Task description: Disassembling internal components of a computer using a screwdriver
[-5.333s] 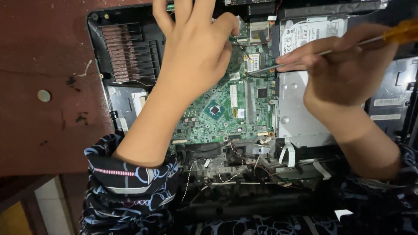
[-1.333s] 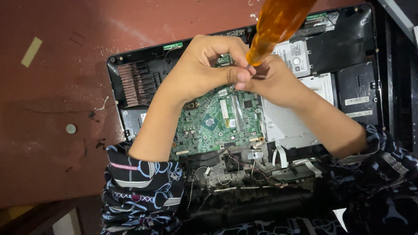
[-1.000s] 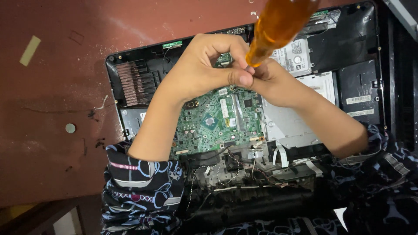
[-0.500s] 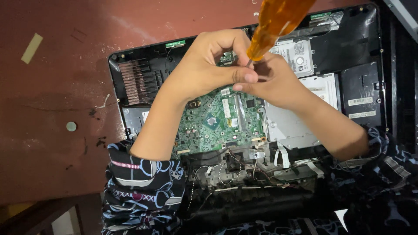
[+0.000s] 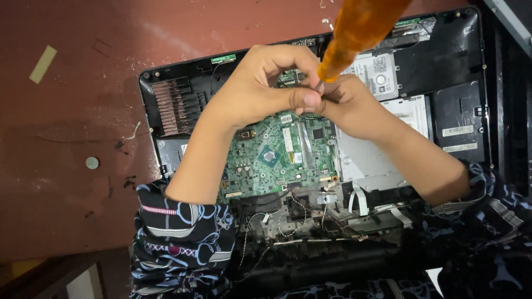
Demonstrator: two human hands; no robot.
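Note:
An opened black laptop base [image 5: 455,52] lies on a reddish-brown table [image 5: 72,116], its green motherboard [image 5: 277,160] exposed. My right hand [image 5: 352,111] grips a screwdriver with an orange see-through handle [image 5: 360,30]. The handle stands up toward the camera, and the shaft runs down between both hands at the board's far edge. My left hand [image 5: 257,94] is curled beside it, with thumb and fingertips pinched at the shaft against my right fingers. The tip and whatever lies under it are hidden by the hands.
A silver hard drive [image 5: 381,75] sits behind my right hand and a silver drive bay [image 5: 368,163] lies under my right forearm. Copper cooling fins [image 5: 172,105] are at the left. Loose wires [image 5: 293,221] cross the near edge. A coin [image 5: 92,163] and a tape strip [image 5: 43,63] lie on the table.
Five seconds ago my left hand lay flat on the board and the screwdriver pointed sideways. Now it stands upright with both hands together at its shaft. Little has moved in the last second.

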